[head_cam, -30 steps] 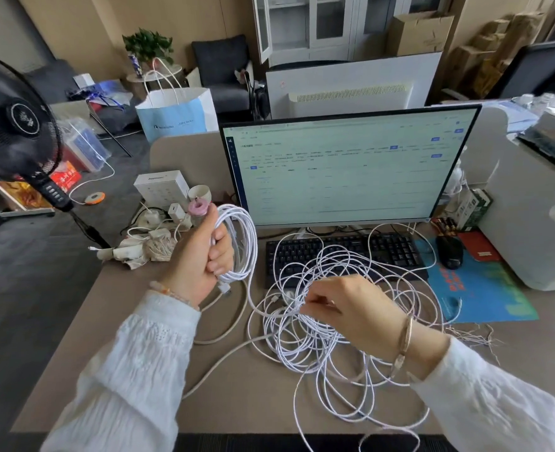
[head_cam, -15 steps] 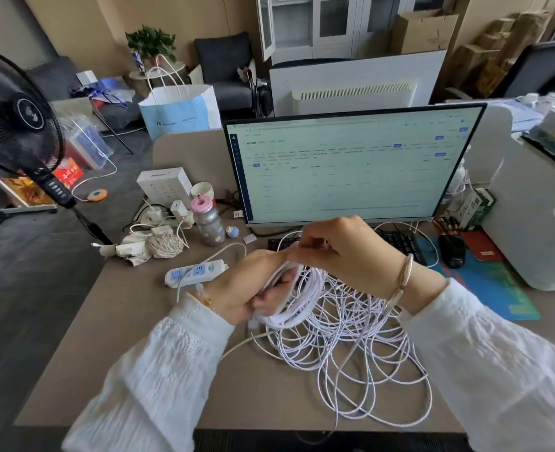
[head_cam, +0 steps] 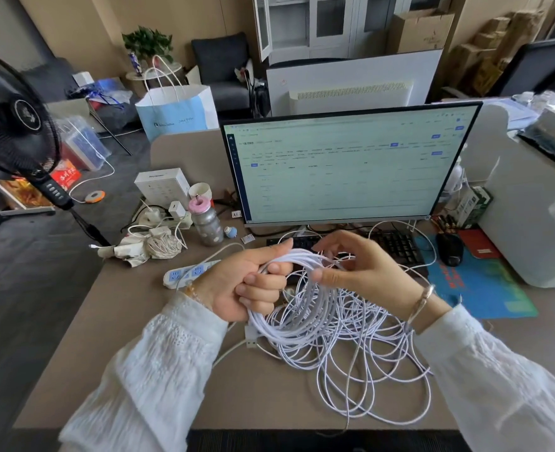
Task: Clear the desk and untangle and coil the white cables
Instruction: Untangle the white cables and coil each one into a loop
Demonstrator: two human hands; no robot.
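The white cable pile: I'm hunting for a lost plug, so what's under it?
Under the white cable pile shows brown desk through the loops, a white connector at its left edge, and the keyboard at the far side. Anything beneath the densest loops is covered.

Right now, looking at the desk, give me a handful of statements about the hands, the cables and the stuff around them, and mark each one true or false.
1. The left hand grips a bundle of white cable loops. True.
2. The right hand rests flat on the keyboard. False: it is raised above the desk, fingers on the cable strands.
3. A power strip lies on the desk left of the left hand. True.
4. The bottle has a blue cap. False: the cap is pink.
5. The mouse sits right of the keyboard. True.
6. The monitor is switched off. False: its screen is lit and shows a page.
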